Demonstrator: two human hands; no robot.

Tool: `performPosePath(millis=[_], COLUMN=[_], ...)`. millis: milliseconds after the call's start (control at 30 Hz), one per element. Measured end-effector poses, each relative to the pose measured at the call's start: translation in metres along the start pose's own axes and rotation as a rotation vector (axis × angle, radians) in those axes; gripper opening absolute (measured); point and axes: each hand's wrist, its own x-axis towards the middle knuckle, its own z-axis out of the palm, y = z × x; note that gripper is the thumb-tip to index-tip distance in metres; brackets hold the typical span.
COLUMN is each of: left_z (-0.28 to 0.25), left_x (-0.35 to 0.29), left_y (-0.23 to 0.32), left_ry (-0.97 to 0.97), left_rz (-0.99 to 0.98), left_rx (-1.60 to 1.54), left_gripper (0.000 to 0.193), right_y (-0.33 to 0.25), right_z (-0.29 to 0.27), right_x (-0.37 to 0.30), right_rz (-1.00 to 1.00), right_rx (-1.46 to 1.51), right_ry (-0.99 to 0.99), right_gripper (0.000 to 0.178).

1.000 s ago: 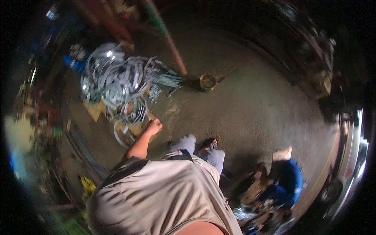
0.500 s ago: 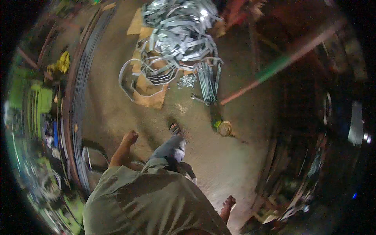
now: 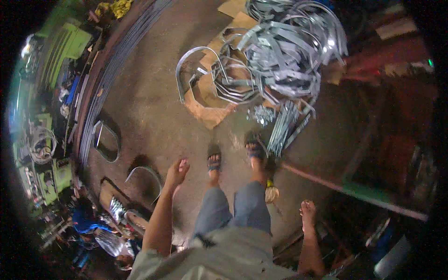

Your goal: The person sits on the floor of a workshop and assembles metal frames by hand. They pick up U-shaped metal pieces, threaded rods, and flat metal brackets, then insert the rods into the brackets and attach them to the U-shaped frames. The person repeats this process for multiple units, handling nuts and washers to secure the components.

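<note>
- left hand and right hand hang empty, slack-fingered.
- metal bands look springy, likely slick; pinch flat faces at the near edge of the cardboard.

Dim light is leaving the corners black — glare is glinting off bent metal strips, blur is softening the red-and-green pole, distortion is bowing long rods.

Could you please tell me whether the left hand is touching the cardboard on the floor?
Apart: the head view shows floor between the left hand and the cardboard.
</note>
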Motion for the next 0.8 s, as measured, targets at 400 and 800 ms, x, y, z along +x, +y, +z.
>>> performPosePath(millis=[400, 800], left_z=[0.227, 0.218], left_x=[0.018, 0.061], left_y=[-0.143, -0.243], left_ry=[0.168, 0.229], left_rz=[-0.189, -0.206], left_rx=[-0.476, -0.234], left_gripper=[0.022, 0.06], right_y=[-0.195, -0.188], right_z=[0.401, 0.719], right_x=[0.286, 0.439], right_rz=[-0.904, -1.72], right_rx=[-0.794, -1.311], right_ry=[-0.736, -0.024], right_gripper=[0.054, 0.029])
